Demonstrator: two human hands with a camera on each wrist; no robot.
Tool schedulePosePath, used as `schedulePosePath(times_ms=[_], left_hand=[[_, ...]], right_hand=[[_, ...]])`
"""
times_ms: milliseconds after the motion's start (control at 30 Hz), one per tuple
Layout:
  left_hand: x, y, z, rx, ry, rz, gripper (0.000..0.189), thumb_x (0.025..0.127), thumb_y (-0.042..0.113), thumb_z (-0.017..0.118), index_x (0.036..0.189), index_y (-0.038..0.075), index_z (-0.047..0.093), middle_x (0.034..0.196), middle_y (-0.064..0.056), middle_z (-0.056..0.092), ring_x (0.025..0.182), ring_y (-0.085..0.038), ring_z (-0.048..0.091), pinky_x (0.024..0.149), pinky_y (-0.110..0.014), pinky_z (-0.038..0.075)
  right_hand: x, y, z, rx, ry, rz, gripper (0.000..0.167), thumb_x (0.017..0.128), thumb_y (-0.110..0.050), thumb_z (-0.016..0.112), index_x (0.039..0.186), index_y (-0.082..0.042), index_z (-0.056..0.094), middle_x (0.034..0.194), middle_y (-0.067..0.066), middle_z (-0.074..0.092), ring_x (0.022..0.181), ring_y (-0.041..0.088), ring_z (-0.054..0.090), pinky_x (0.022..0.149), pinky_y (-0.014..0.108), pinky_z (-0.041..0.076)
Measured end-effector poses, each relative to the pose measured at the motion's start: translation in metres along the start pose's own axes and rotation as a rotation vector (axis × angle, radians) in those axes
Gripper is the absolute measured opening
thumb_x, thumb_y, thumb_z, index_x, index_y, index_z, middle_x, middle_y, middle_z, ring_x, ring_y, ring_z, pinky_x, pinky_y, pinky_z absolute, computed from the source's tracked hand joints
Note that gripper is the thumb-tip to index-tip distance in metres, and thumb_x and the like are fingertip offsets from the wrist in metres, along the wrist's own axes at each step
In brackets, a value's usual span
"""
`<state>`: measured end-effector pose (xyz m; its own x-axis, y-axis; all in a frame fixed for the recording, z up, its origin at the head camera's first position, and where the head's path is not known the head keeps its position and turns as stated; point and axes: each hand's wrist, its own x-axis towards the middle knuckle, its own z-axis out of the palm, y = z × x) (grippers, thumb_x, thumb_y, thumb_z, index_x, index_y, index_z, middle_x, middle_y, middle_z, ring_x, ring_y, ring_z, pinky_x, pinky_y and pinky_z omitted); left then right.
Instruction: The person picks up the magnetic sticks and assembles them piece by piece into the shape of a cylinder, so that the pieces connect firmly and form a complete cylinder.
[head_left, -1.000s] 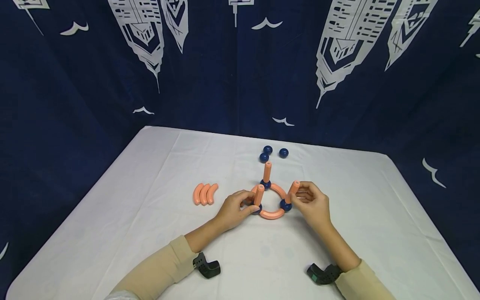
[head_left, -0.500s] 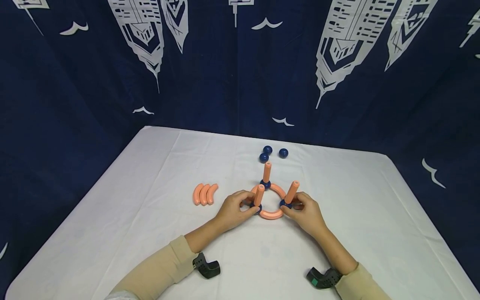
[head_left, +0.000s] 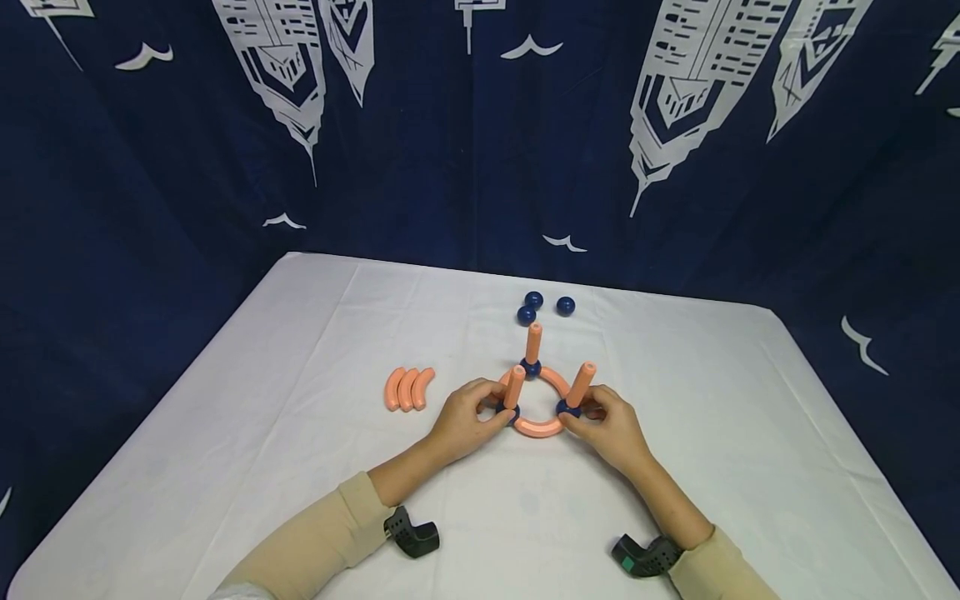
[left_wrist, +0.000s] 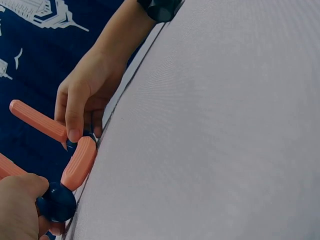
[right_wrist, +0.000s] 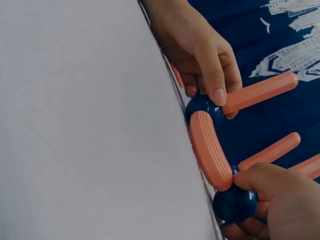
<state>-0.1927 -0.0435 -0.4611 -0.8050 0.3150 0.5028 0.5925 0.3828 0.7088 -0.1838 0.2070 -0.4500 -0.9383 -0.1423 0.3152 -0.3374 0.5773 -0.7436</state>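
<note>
In the head view, curved orange pieces and blue balls form a ring (head_left: 540, 428) on the table, with a straight orange stick standing on each ball. My left hand (head_left: 468, 417) pinches the left ball (left_wrist: 61, 202) at the foot of its stick (head_left: 514, 387). Across the ring, my right hand (head_left: 615, 429) grips the right ball (right_wrist: 234, 205) between thumb and fingers, below the tilted right stick (head_left: 581, 384). The far ball (head_left: 530, 368) bears its stick (head_left: 533, 343) untouched. A curved piece (right_wrist: 210, 150) links the two held balls in the right wrist view.
Three loose blue balls, one of them a front ball (head_left: 527, 316), lie beyond the ring. To its left, three curved orange pieces (head_left: 409, 389) rest side by side on the white tablecloth (head_left: 337, 333). A dark blue patterned curtain (head_left: 420, 167) hangs behind the table.
My right hand has moved from the right stick down to the ball beneath it. The left hand keeps its hold, and its stick has shifted slightly left.
</note>
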Motion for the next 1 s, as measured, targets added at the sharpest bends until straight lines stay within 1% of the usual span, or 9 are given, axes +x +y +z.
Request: schedulePosePath(times_ms=[133,233,433,567,767,1000], left_hand=[[0.001,0.000,0.000,0.013,0.021,-0.013,0.022,0.083,0.010,0.076,0.103,0.004,0.068,0.092,-0.003,0.066,0.083,-0.018,0.063,0.068,-0.026,0.048],[0.001,0.000,0.000,0.013,0.019,-0.021,0.022,0.083,0.011,0.076,0.103,0.005,0.068,0.093,-0.003,0.066,0.084,-0.018,0.064,0.069,-0.026,0.048],[0.000,0.001,-0.001,-0.004,0.009,-0.022,0.024,0.083,0.012,0.078,0.103,0.005,0.068,0.093,-0.003,0.066,0.082,-0.017,0.062,0.068,-0.026,0.048],[0.000,0.000,-0.001,-0.026,0.006,-0.024,0.024,0.081,0.014,0.079,0.101,0.005,0.068,0.090,-0.003,0.064,0.080,-0.017,0.060,0.068,-0.026,0.049],[0.000,-0.002,0.000,-0.061,0.009,-0.011,0.022,0.080,0.012,0.080,0.097,0.006,0.067,0.089,-0.002,0.062,0.079,-0.015,0.059,0.069,-0.025,0.050],[0.000,-0.004,0.001,-0.051,0.003,0.019,0.025,0.080,0.012,0.081,0.102,0.005,0.071,0.085,-0.002,0.058,0.072,-0.013,0.054,0.065,-0.023,0.048]], right_hand=[[0.000,0.000,0.000,0.009,-0.002,-0.006,0.029,0.076,-0.007,0.082,0.101,0.000,0.068,0.094,0.006,0.063,0.087,0.022,0.061,0.075,0.027,0.053],[0.000,0.000,0.000,0.011,-0.002,-0.008,0.029,0.077,-0.008,0.082,0.101,0.000,0.068,0.093,0.006,0.063,0.086,0.023,0.062,0.075,0.027,0.052],[0.004,-0.001,0.000,0.015,0.004,0.017,0.031,0.078,-0.009,0.082,0.103,0.002,0.067,0.093,0.010,0.066,0.084,0.024,0.063,0.073,0.024,0.052],[0.011,0.000,0.002,0.026,-0.001,0.042,0.032,0.079,-0.007,0.081,0.105,0.004,0.066,0.094,0.012,0.066,0.083,0.023,0.063,0.071,0.022,0.051],[0.024,-0.001,0.005,0.040,-0.012,0.079,0.030,0.082,-0.009,0.078,0.106,0.005,0.067,0.093,0.012,0.066,0.080,0.019,0.061,0.068,0.019,0.049],[0.037,0.002,0.011,0.060,-0.017,0.100,0.029,0.082,-0.010,0.078,0.105,0.004,0.067,0.090,0.012,0.067,0.078,0.019,0.062,0.067,0.019,0.049]])
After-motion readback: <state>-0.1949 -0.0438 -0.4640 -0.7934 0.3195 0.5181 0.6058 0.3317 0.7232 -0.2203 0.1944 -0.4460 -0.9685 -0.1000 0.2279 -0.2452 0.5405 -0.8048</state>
